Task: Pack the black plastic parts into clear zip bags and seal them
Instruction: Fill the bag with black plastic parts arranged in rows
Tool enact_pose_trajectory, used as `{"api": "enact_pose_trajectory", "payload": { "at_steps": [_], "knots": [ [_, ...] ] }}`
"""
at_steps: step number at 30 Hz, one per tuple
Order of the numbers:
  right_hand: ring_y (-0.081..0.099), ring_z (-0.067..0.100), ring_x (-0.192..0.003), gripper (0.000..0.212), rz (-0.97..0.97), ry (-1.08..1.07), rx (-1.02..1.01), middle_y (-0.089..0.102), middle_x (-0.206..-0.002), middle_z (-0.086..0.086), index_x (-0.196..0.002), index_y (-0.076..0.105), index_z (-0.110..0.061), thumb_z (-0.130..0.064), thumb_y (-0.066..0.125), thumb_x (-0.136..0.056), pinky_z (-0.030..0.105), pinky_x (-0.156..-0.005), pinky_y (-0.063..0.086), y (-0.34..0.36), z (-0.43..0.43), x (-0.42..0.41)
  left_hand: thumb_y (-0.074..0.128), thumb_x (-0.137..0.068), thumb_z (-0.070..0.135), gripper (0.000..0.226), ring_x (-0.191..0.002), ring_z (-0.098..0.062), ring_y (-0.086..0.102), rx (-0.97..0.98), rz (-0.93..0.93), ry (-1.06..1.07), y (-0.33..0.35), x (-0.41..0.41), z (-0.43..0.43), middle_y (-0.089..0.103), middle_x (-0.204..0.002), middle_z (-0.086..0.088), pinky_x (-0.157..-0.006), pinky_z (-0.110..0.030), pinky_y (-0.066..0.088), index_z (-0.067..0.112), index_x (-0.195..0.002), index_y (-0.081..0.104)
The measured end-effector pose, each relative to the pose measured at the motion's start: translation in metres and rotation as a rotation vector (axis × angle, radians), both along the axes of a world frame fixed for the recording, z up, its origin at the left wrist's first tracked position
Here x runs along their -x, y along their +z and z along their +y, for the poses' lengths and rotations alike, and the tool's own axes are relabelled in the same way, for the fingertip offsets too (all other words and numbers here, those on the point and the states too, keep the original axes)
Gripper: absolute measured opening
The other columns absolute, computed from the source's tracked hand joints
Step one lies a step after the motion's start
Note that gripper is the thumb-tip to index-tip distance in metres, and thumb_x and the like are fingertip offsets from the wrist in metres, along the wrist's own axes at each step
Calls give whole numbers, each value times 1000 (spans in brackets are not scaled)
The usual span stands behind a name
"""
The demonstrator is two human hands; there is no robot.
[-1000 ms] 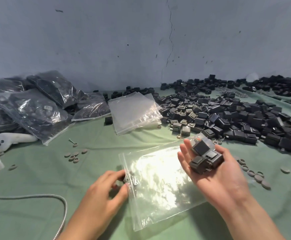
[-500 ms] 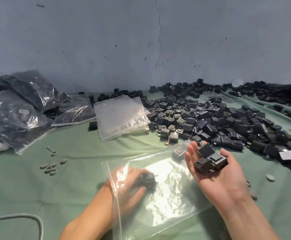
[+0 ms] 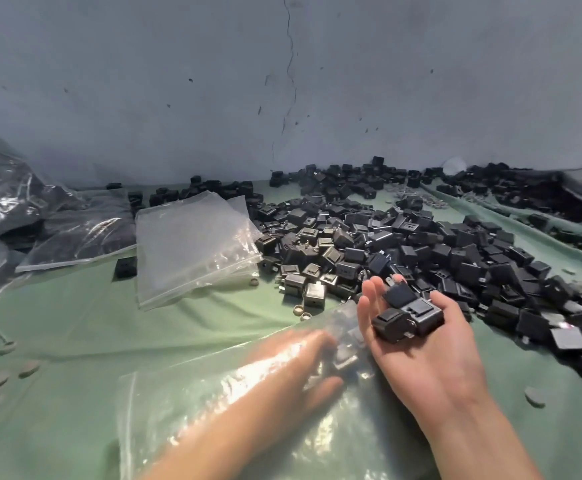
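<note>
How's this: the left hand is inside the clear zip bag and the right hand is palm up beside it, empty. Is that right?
Not quite. The head view shows the right hand palm up beside the clear zip bag, but not empty: several black plastic parts rest on its fingers. The left hand is inside the bag.

Left hand point(image 3: 293, 362) inside zip bag point(image 3: 185, 410); right hand point(image 3: 421, 355) cradles black parts point(image 3: 407, 317).

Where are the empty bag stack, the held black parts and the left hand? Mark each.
empty bag stack point(image 3: 192, 244), head view, top bag's middle.
held black parts point(image 3: 421, 315), head view, front part's top face.
left hand point(image 3: 293, 362), head view, its back.
</note>
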State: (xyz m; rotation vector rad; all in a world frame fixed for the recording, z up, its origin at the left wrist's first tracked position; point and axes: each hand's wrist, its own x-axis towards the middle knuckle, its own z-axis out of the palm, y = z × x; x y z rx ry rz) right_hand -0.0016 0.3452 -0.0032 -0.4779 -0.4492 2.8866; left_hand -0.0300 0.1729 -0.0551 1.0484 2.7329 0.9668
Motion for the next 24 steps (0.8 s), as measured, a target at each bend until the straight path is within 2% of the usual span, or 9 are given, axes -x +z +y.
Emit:
{"api": "enact_pose_trajectory", "payload": {
  "at_steps": [2, 6, 8, 11, 13, 16, 20, 22, 24],
  "knots": [
    [71, 32, -100, 41, -8, -7, -3, 70, -120, 18, -127, 64, -9, -35, 47, -100, 41, -74, 61, -2, 4, 5, 49, -97, 54, 18, -85, 20, 55, -6, -41, 22, -2, -1, 8, 57, -92, 19, -65, -2, 48, 41, -107, 43],
    [71, 31, -102, 35, -21, 3, 11, 67, -125, 20, -114, 68, -11, -36, 48, -100, 40, -71, 61, -3, 8, 13, 45, -99, 49, 13, -83, 17, 54, -51, -76, 121, 2, -7, 20, 57, -94, 15, -76, -10, 49, 37, -103, 48],
    [70, 31, -101, 36, -15, -2, 23, 66, -126, 21, -114, 68, -10, -36, 47, -100, 40, -72, 61, -3, 8, 17, 39, -95, 59, 26, -83, 18, 50, 24, 112, 178, 9, -9, 20, 56, -90, 23, -72, -6, 42, 41, -99, 57],
    [71, 32, -100, 36, -6, -7, 41, 65, -127, 20, -114, 67, -12, -38, 46, -101, 39, -71, 61, -2, 5, 20, 35, -93, 62, 21, -78, 14, 45, 25, 249, 214, 18, -9, 10, 47, -81, 23, -67, -8, 34, 48, -86, 48],
    [71, 32, -101, 36, -3, 6, 50, 65, -127, 19, -115, 66, -13, -39, 46, -100, 40, -72, 60, -1, 2, 18, 32, -98, 58, 24, -92, 10, 45, 50, 282, 163, 15, -9, 3, 46, -100, 27, -81, -9, 36, 48, -104, 53],
    [71, 35, -98, 35, 15, 36, 56, 65, -127, 20, -115, 67, -13, -39, 47, -99, 43, -76, 60, 0, -5, 12, 33, -103, 45, 32, -118, 13, 37, 20, 249, 127, 7, -16, -6, 41, -127, 31, -103, -10, 29, 41, -124, 57],
    [71, 37, -100, 36, 49, 47, 50, 65, -125, 23, -117, 66, -11, -37, 51, -97, 47, -80, 59, 5, -14, 2, 46, -102, 36, 33, -126, 11, 42, -73, 207, 61, 14, -29, -23, 49, -137, 23, -108, -8, 29, 29, -130, 62],
    [71, 39, -100, 37, 59, 65, 42, 67, -123, 25, -119, 67, -10, -35, 55, -95, 50, -84, 58, 5, -20, -6, 52, -100, 36, 25, -124, 7, 48, -143, 136, 92, 15, -36, -40, 54, -131, 29, -105, -14, 36, 34, -119, 68],
    [70, 41, -102, 37, 73, 100, 54, 68, -121, 24, -122, 66, -10, -33, 58, -94, 52, -87, 57, 5, -28, -14, 60, -89, 31, 18, -103, 2, 65, -279, 16, 205, 23, -43, -62, 70, -107, 24, -93, -26, 51, 35, -90, 78]
  ]
}}
